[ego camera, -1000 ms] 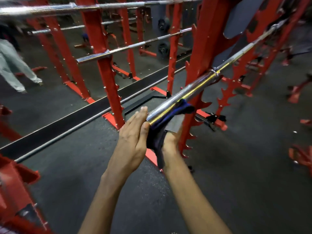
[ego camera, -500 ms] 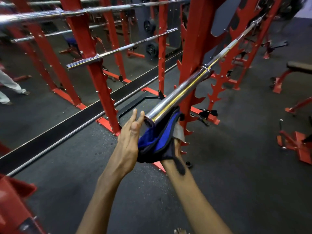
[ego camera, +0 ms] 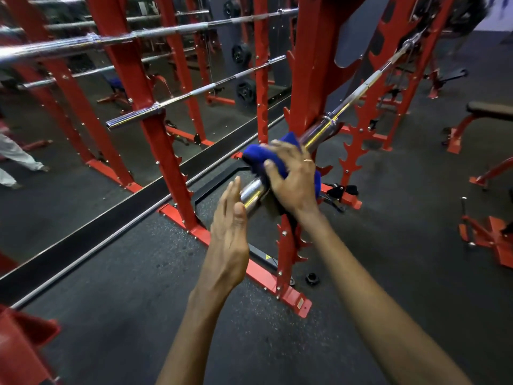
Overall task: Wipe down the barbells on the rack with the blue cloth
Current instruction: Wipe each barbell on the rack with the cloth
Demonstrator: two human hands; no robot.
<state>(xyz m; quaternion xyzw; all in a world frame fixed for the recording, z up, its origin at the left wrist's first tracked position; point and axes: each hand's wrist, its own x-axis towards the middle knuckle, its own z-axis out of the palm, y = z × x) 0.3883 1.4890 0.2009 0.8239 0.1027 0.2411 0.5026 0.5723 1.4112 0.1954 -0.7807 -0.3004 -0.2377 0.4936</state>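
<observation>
A chrome barbell (ego camera: 324, 132) lies on the red rack (ego camera: 311, 79) and points its sleeve end toward me. My right hand (ego camera: 291, 179) grips the blue cloth (ego camera: 258, 157), wrapped over the top of the sleeve about a hand's width from its end. My left hand (ego camera: 231, 218) stands flat with straight fingers against the sleeve's end face (ego camera: 251, 195). The cloth hides the sleeve under my right palm.
A wall mirror on the left reflects red uprights and several more barbells (ego camera: 133, 119). A person's legs (ego camera: 16, 159) show in it at the far left. A black collar (ego camera: 312, 278) lies on the floor by the rack foot. Red benches (ego camera: 483, 115) stand at right.
My right hand has come from under the sleeve end to over its top, carrying the cloth up the sleeve. My left hand has stayed flat at the end of the bar.
</observation>
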